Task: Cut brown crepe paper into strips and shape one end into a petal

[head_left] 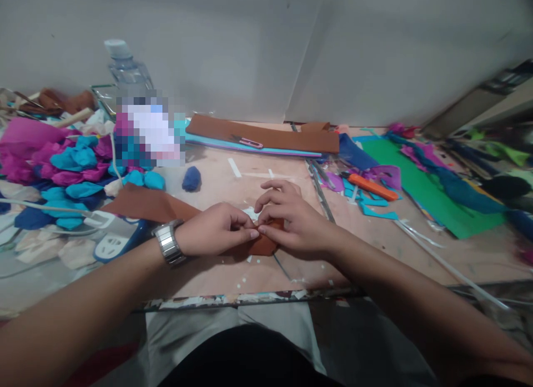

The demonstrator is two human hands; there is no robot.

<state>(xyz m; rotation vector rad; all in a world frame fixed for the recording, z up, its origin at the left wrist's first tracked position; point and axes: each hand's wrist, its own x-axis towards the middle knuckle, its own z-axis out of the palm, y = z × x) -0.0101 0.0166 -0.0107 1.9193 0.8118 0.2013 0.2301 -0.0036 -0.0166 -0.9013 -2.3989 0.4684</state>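
Note:
My left hand (216, 229), with a metal watch (170, 242) at the wrist, pinches the edge of a small brown piece of sheet material (264, 244). Opposite it, my right hand (291, 215) closes thumb and forefinger on the same piece, its other fingers curled above. The fingertips of both hands nearly meet, and they hide part of the piece. Behind the left wrist lies a larger brown sheet (150, 202). A dark blue rounded bundle (191, 179) sits on the table beyond my left hand.
Magenta, blue and cream bundles (75, 159) pile up at left, near a white-and-blue power strip (114, 237) and a clear bottle (129, 70). Stacked sheets (266, 132) carry a small pink cutter (252, 143). An orange cutter (372, 187) and a green sheet (428, 181) lie right.

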